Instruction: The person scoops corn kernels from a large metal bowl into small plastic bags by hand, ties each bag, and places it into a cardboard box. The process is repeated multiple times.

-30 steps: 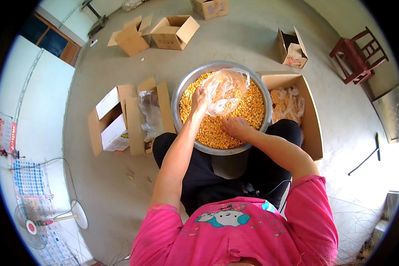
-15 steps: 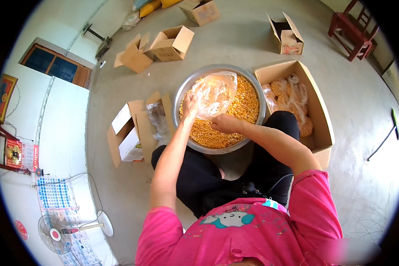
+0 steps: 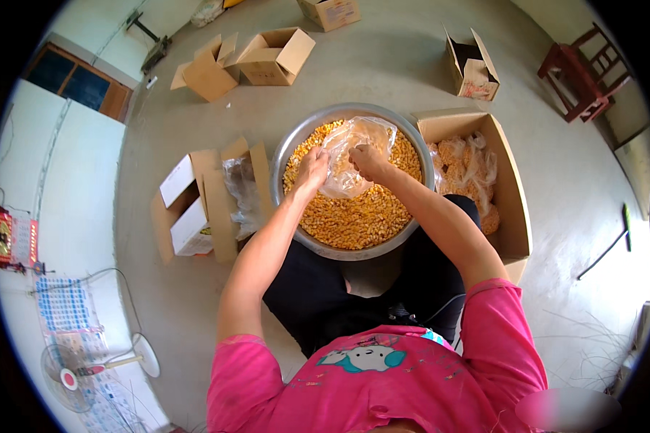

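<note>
A wide metal basin (image 3: 350,253) full of yellow corn kernels (image 3: 357,220) stands in front of my legs. On the kernels rests a clear plastic bag (image 3: 345,182), its mouth spread. My left hand (image 3: 313,169) pinches the bag's left edge. Over the bag is my right hand (image 3: 369,162), closed like a fist; whatever its fingers hold is hidden.
To the right, a large carton (image 3: 514,195) holds filled clear bags (image 3: 455,164). At left stand a carton with white flaps (image 3: 193,229) and another with crumpled clear plastic (image 3: 242,191). Farther off are more open cartons (image 3: 274,56), a wooden chair (image 3: 581,76) and a fan (image 3: 68,378).
My right hand has risen from the kernels near the bag's lower edge to a place over the bag. My left hand keeps its hold on the bag. The whole view has shifted slightly.
</note>
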A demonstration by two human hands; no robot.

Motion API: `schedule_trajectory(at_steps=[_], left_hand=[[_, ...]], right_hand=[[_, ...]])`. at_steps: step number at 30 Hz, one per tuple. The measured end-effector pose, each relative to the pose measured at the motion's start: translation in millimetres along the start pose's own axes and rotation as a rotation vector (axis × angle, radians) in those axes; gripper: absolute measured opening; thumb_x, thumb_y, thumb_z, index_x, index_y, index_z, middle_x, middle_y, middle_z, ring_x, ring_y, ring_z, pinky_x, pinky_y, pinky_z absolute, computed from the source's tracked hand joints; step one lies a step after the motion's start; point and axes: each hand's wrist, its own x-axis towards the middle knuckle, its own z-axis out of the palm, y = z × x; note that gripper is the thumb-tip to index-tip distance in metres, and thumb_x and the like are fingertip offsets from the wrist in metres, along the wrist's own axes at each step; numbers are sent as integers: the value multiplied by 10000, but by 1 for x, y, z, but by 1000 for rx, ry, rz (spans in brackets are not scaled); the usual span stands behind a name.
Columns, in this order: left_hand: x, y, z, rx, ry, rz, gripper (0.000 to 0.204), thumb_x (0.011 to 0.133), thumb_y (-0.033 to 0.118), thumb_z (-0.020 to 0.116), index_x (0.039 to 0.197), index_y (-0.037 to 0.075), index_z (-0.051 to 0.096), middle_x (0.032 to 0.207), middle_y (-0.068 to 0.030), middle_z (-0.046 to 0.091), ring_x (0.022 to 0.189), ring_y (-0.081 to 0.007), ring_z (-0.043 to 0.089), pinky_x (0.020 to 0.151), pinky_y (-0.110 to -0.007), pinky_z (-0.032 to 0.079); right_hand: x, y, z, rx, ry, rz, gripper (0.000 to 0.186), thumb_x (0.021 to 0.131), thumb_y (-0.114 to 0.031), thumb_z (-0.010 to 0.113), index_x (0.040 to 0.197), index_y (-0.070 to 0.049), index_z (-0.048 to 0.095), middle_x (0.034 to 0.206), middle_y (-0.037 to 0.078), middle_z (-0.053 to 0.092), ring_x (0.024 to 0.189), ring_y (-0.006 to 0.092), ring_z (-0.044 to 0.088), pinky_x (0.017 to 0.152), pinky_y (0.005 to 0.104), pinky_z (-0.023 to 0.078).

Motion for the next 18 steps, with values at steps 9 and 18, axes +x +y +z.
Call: schedule_trajectory(at_steps=[9,18], left_hand=[[24,-25,-8,75,8,-13,344,949,281,460,1086,-13,573,824,-154,627,727,-250,612,677,-395,486],[10,-8,-13,141,-72,-78,319,969,273,447,1085,-1,560,837,-118,620,690,-208,595,630,-383,486]], right_hand=[[43,6,1,-183,74,28,414,915,-307,452,1189,-1,510,1047,172,583,818,246,621,559,332,514],[25,18,-8,-668,261,-455,324,894,-270,490,974,15,624,832,165,649,794,238,623,685,355,493]])
